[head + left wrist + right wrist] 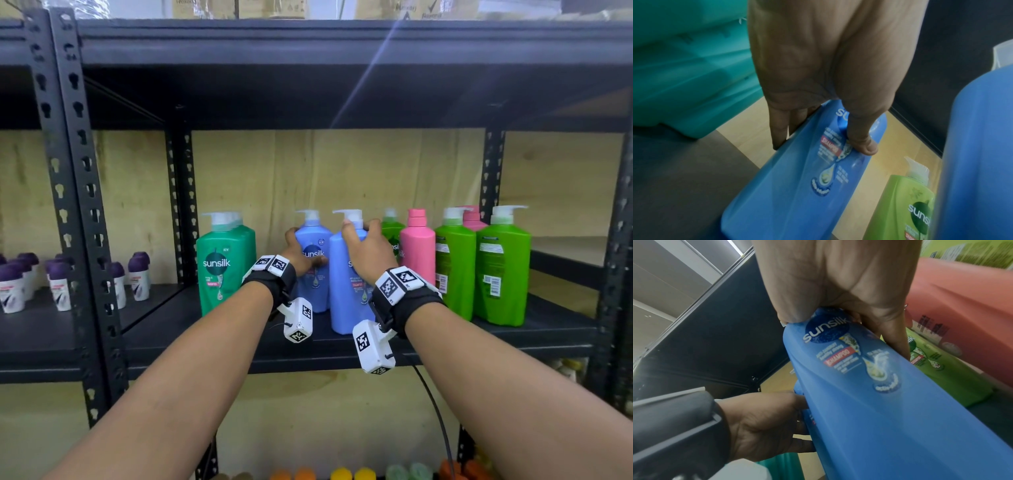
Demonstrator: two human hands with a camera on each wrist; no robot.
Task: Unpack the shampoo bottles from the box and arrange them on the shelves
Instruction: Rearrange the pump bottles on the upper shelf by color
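Two blue shampoo pump bottles stand upright on the black shelf (212, 332). My left hand (301, 253) grips the rear blue bottle (317, 294), fingers round its left side and thumb across its label; the left wrist view shows this rear bottle (801, 186) under that left hand (822, 129). My right hand (366, 250) grips the front blue bottle (346, 301) by its shoulder, just below the white pump. In the right wrist view the right hand (838, 305) wraps the front bottle (890, 410) from above.
Teal-green pump bottles (226, 267) stand left of the blue ones. To the right stand light-green bottles (501, 270) and pink bottles (418, 253). Small purple-capped containers (58, 284) fill the neighbouring bay on the left. Shelf posts (78, 205) frame the bay; another shelf hangs overhead.
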